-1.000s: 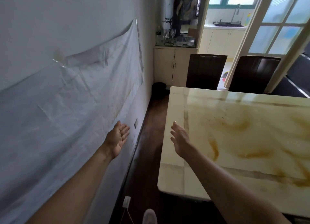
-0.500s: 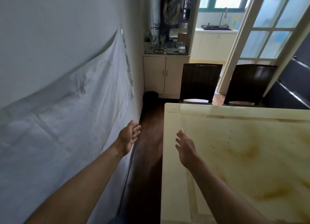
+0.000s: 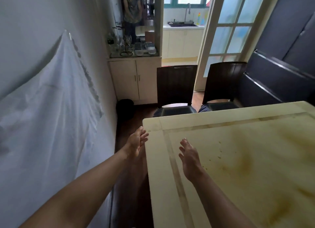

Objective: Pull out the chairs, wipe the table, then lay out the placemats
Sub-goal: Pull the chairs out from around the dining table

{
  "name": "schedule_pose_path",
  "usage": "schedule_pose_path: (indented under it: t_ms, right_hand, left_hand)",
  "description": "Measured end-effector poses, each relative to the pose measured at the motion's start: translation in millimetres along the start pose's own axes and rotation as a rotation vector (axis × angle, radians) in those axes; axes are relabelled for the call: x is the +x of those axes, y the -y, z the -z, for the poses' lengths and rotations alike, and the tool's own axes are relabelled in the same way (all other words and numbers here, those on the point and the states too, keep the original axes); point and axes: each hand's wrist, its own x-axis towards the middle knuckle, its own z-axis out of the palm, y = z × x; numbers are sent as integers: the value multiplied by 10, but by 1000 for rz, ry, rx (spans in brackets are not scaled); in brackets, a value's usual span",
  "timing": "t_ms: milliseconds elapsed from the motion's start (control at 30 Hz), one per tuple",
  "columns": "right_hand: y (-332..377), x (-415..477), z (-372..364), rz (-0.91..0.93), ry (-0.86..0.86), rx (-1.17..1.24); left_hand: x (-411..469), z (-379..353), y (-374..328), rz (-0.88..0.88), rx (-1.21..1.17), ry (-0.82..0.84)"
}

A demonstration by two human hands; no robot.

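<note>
The left hand (image 3: 136, 143) is held out empty, fingers loosely spread, in the gap beside the corner of the table (image 3: 170, 123). The right hand (image 3: 189, 157) is likewise empty, fingers straight, above the table's pale border. Both are stretched toward the far end, where two chairs are set side by side with their seats partly tucked under the far edge.

The chairs are judged to be stiff and fairly heavy. The top rail of each back is the likely place to be gripped, and they would be better dragged straight back than lifted. The glossy seats are judged too slippery for a hold.

The chair by the wall (image 3: 176, 84) and the chair by the glass door (image 3: 223, 81) are shown with tall dark brown backs. The table top is seen as cream with brownish streaks and small specks.
</note>
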Motion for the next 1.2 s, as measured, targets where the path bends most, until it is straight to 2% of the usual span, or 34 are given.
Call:
schedule_pose_path:
  t_ms: [233,500,867,1200]
  right_hand:
    - [81,906,-521,-27,-154,-1]
    - [343,1413,-1031,-33,-175,53]
    - [636,2057,-1174,-4,-144,59]
    - [970,3205,-1637,11,-229,69]
  left_hand:
    - [1199,23,-222,112,34,72]
    - [1725,322,-679,65,64,82]
    - [2061,305,-999,8,82,84]
    - [3432,394,-1683,24,107,189]
